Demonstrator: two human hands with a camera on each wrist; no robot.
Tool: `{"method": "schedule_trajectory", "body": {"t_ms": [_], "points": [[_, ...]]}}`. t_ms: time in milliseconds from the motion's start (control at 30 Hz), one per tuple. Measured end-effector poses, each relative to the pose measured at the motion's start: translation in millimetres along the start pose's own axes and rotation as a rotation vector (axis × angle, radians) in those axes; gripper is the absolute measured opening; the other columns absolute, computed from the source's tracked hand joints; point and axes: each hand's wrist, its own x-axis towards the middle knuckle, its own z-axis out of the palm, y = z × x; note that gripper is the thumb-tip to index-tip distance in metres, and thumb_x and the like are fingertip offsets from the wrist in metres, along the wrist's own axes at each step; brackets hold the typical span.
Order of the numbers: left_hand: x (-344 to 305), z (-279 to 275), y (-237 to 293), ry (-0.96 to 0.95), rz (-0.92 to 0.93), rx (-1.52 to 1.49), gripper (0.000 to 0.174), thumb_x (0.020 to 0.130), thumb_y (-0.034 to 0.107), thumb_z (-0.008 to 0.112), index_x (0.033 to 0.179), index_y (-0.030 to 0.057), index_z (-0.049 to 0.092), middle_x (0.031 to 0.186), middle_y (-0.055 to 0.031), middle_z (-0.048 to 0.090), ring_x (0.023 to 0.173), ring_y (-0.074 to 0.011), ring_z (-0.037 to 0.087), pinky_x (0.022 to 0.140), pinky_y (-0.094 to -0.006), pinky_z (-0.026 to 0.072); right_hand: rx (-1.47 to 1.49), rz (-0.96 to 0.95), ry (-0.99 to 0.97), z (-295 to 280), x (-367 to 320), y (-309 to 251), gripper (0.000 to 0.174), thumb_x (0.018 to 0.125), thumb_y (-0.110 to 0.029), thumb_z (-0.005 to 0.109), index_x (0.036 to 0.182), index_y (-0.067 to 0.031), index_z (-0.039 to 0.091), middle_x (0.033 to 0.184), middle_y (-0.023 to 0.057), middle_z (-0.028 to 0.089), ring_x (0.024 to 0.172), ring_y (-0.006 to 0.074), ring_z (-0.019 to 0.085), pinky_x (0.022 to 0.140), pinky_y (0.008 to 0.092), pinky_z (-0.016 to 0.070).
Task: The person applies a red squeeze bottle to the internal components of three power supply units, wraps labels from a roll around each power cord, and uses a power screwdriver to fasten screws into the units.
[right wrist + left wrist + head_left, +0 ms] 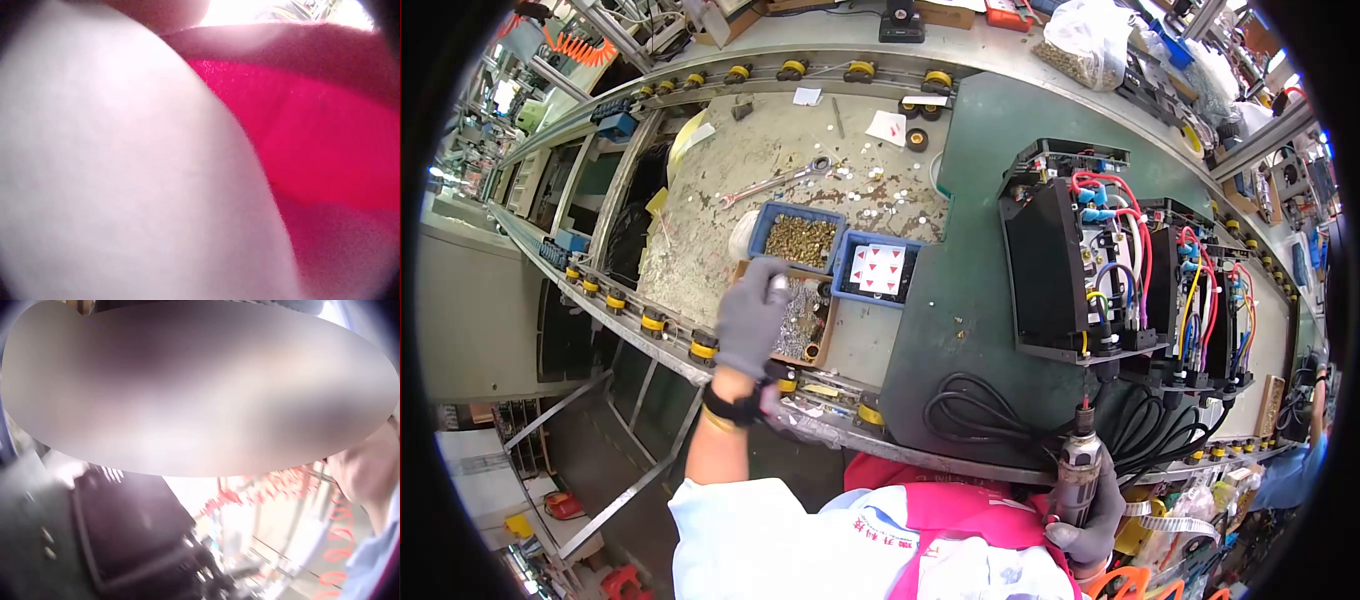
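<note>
Unit [1040, 270] with bared wiring stands right of centre in the head view, on the green board [975, 150], with two similar ones further right. The right hand [1100, 520], at lower right, grips the driver [1080, 475], fingers curled round its body and the bit pointing up toward the unit's lower edge; whether they touch cannot be told. The left hand [752, 318] is over the screw box [829, 335], left of centre, near the blue bin [805, 209]; it is blurred, so whether its fingers are spread, together or pinching a screw cannot be told. My reading is a fastener-fetching step, with the driver held ready; the next move calls for a sure pinch on one screw, then lining it up with its hole.
</note>
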Motion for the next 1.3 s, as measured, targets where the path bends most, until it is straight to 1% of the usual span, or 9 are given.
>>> {"method": "schedule_trajectory", "body": {"t_ms": [67,167,500,733,833,1000,1067,1133,1300], "points": [[7,-11,-11,-0.261,-0.36,0.404,0.039,0.089,0.032,0.063,0.116,0.0039,0.063,0.098,-0.0192,0.07,0.091,-0.0383,0.067,0.081,-0.0456,0.053,0.006,0.017,-0.006,-1,0,1,0.119,0.049,-0.032,0.093,0.143,0.0091,0.032,0.102,0.0077,0.061,0.068,0.01,0.06,0.059,0.0205,0.0487],[5,2,-41,-0.457,-0.401,0.589,0.048,0.083,0.041,0.065,0.112,0.003,0.067,0.101,-0.0223,0.069,0.096,-0.0386,0.067,0.085,-0.0462,0.0522,0.02,0.03,-0.003,-2,-1,2,0.12,0.049,-0.032,0.093,0.144,0.0085,0.032,0.1,0.0078,0.062,0.066,0.0102,0.06,0.057,0.0208,0.0496],[18,24,-79,-0.483,-0.522,0.342,0.049,0.075,0.04,0.066,0.097,-0.0035,0.071,0.095,-0.0252,0.069,0.088,-0.0376,0.068,0.081,-0.0429,0.0536,0.021,0.025,0.005,-8,1,11,0.123,0.047,-0.032,0.095,0.145,0.0069,0.032,0.096,0.0075,0.063,0.067,0.0104,0.061,0.056,0.0212,0.0509],[9,11,-73,-0.423,-0.66,-0.002,0.025,0.079,0.023,0.066,0.07,-0.0002,0.065,0.058,-0.0085,0.062,0.045,-0.0161,0.058,0.046,-0.0303,0.0459,0.051,0.03,-0.005,-3,4,3,0.122,0.047,-0.032,0.094,0.144,0.0077,0.032,0.1,0.0073,0.062,0.072,0.011,0.061,0.063,0.0223,0.051],[1,7,-80,-0.355,-0.583,-0.23,0.023,0.079,0.022,0.067,0.07,0.0014,0.063,0.056,-0.0052,0.06,0.043,-0.0137,0.054,0.045,-0.0293,0.0425,0.054,0.103,-0.124,-17,3,4,0.113,0.053,-0.029,0.092,0.141,0.0141,0.035,0.128,0.0148,0.054,0.115,0.0208,0.055,0.104,0.0334,0.0377],[-16,-25,-85,-0.531,-0.503,-0.588,0.009,0.085,0.016,0.065,0.085,0.0068,0.064,0.068,0.0003,0.057,0.058,-0.0119,0.055,0.05,-0.028,0.042,-0.133,-0.101,-0.216,-27,6,10,0.106,0.061,-0.031,0.09,0.141,0.014,0.036,0.128,0.0205,0.057,0.12,0.0255,0.055,0.107,0.0343,0.0354],[-24,-34,-70,-0.417,-0.799,-0.984,0.013,0.088,0.014,0.064,0.101,0.0108,0.061,0.08,-0.001,0.06,0.066,-0.0146,0.061,0.052,-0.0289,0.0484,-0.171,-0.127,-0.3,-33,8,11,0.104,0.065,-0.033,0.088,0.141,0.0142,0.035,0.129,0.0239,0.057,0.123,0.0267,0.055,0.108,0.035,0.0353],[-30,-37,-32,-0.363,-0.757,-1.152,0.018,0.091,0.011,0.062,0.108,0.0096,0.057,0.086,-0.0033,0.06,0.069,-0.0159,0.063,0.055,-0.0297,0.0533,-0.208,-0.103,-0.291,-31,7,2,0.103,0.068,-0.033,0.087,0.142,0.0137,0.034,0.126,0.0238,0.058,0.12,0.0271,0.057,0.106,0.0345,0.0376],[-29,-21,138,-0.462,-0.122,-1.093,0.02,0.096,0.019,0.062,0.107,0.0033,0.06,0.085,-0.0074,0.065,0.071,-0.012,0.062,0.053,-0.0234,0.0493,-0.207,-0.094,-0.291,-29,7,-1,0.102,0.07,-0.034,0.086,0.142,0.0137,0.033,0.119,0.0225,0.061,0.114,0.027,0.06,0.102,0.0325,0.0405]]}}
